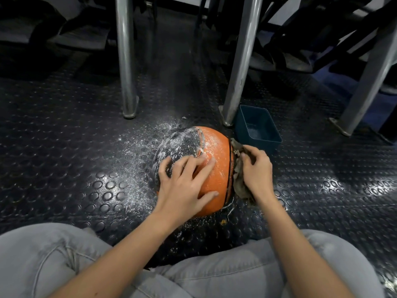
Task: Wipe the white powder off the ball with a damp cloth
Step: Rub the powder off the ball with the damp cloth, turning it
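Observation:
An orange and black basketball [214, 147] sits on the dark studded floor in front of my knees. White powder covers its black top-left panel and speckles the orange one. My left hand [184, 186] lies spread on the near side of the ball, fingers straight and pressing it. My right hand [256, 168] grips a crumpled grey-brown cloth [238, 175] against the ball's right side, beside a black seam.
A dark teal plastic tub [257, 127] stands just behind my right hand. Metal legs [126, 61] [240, 67] rise behind the ball, another at far right [365, 87]. Spilled powder [137, 151] dusts the floor left of the ball. My grey-trousered legs fill the bottom.

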